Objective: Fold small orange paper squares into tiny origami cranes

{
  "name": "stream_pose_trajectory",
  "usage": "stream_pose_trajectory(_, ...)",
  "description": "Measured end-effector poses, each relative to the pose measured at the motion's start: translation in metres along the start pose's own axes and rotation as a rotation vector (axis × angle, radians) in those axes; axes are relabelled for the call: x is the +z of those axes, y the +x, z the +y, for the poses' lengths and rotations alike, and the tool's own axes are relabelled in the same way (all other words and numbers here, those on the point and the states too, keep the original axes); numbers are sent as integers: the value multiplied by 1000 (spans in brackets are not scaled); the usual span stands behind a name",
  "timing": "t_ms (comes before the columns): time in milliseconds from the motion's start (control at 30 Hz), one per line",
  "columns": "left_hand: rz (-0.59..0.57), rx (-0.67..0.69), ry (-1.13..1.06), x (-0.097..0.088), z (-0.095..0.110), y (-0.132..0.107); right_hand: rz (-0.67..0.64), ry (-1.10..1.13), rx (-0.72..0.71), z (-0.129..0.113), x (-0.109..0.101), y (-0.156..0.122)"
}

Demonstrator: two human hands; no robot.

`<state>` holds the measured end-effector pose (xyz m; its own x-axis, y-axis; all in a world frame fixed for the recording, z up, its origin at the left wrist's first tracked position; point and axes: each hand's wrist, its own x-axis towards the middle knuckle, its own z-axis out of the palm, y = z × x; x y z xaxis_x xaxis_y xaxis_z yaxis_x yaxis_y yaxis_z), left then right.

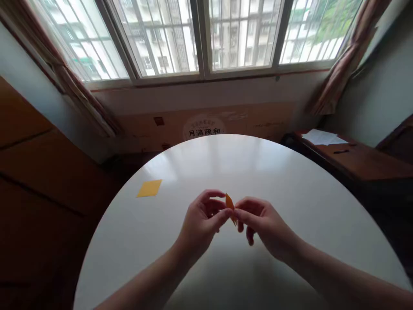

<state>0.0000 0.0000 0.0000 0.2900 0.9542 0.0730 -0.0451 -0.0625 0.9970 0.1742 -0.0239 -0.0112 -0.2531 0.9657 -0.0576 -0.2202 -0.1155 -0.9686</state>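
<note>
A small folded piece of orange paper point(229, 203) is held upright above the round white table point(290, 189). My left hand point(201, 224) pinches its left side with thumb and fingers curled. My right hand point(263, 226) pinches its right side with thumb and forefinger, the other fingers curled under. The two hands meet at the paper over the table's middle. A flat yellow paper square point(149, 188) lies on the table to the far left, well away from both hands.
A wide window point(206, 34) with curtains point(342, 64) at both sides runs along the far wall. A wooden side table point(364, 161) with white sheets point(322, 137) and a dark pen stands at the right. Dark wooden furniture point(38, 181) fills the left.
</note>
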Motion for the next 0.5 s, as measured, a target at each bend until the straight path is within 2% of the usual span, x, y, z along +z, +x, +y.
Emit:
stream_pose_trajectory(233, 87, 108, 38, 1, 2, -4, 34, -11, -24, 2, 3, 5)
stream_pose_trajectory(500, 22, 153, -14, -1, 2, -2, 27, -51, -184, 5, -3, 4)
